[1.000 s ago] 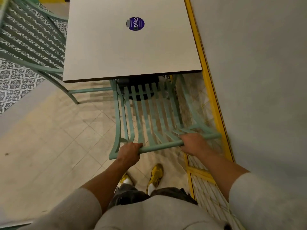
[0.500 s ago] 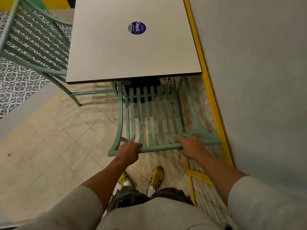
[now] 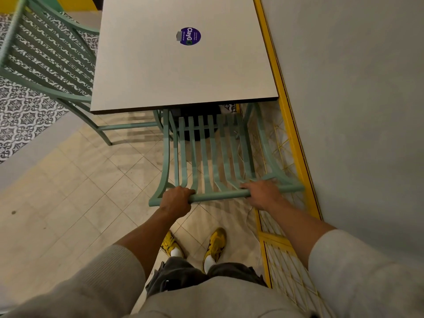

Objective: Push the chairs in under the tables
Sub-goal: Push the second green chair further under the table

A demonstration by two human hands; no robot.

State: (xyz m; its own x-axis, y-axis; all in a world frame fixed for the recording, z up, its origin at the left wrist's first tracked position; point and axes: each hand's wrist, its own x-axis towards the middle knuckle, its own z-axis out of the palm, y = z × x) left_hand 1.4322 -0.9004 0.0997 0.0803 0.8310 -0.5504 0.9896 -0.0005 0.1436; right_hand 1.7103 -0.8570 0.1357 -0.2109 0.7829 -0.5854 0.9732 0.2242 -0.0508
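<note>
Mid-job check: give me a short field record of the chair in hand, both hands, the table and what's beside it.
chair in hand: mint-green slatted metal chair, seat front under the table edge, back still out
left hand: grip closed on the chair's top rail
right hand: grip closed on the same rail
table: pale square laminate table, round purple sticker on top
right side: grey wall, close
left side: second green chair

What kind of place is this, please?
Probably a café or small eatery: a plain square table with a round sticker, matching green slatted chairs pushed under by both hands, and patterned floor tiles.
</note>
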